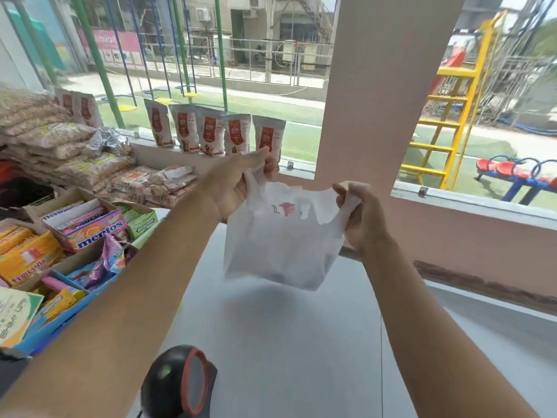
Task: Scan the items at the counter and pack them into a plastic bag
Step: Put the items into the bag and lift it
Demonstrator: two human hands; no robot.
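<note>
Head cam: left hand (238,184) & right hand (360,215) each pinch a handle of plastic bag (280,239), hanging btwn them above counter (286,342); thin film could tear if pulled apart hard.

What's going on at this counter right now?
A person holds a thin white plastic bag up over the pale grey counter, the left hand and right hand each gripping a handle. What the bag contains cannot be made out. A black barcode scanner with a red ring sits near the person, and boxes of sweets stand to the left.
</note>
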